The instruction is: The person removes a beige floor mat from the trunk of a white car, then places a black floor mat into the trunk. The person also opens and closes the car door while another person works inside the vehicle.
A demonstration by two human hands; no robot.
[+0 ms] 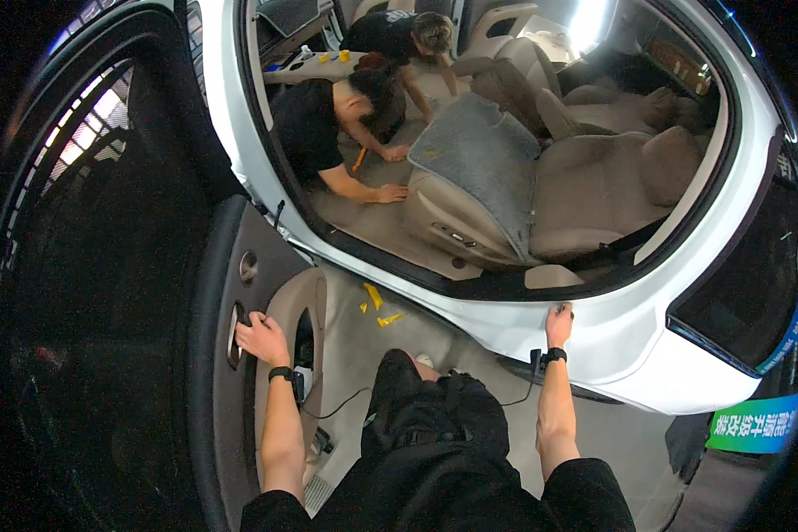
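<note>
My left hand (262, 339) is at the inner panel of the open car door (217, 399), its fingers curled at the inside door handle (234, 355). Part of that handle is hidden by the fingers. On the other side, my right hand (559, 326) is closed and rests against the white car body (612, 341) below the door opening. A small dark spot shows by its fingertips; what it holds, if anything, I cannot make out. Each wrist wears a black strap with a small device and a cable.
Inside the car, a person in black (315, 133) leans with both hands on the floor; another (408, 40) bends behind. A grey mat (479, 146) lies over a beige seat (585, 182). Yellow scraps (373, 296) lie on the ground. A green-blue banner (754, 426) is at right.
</note>
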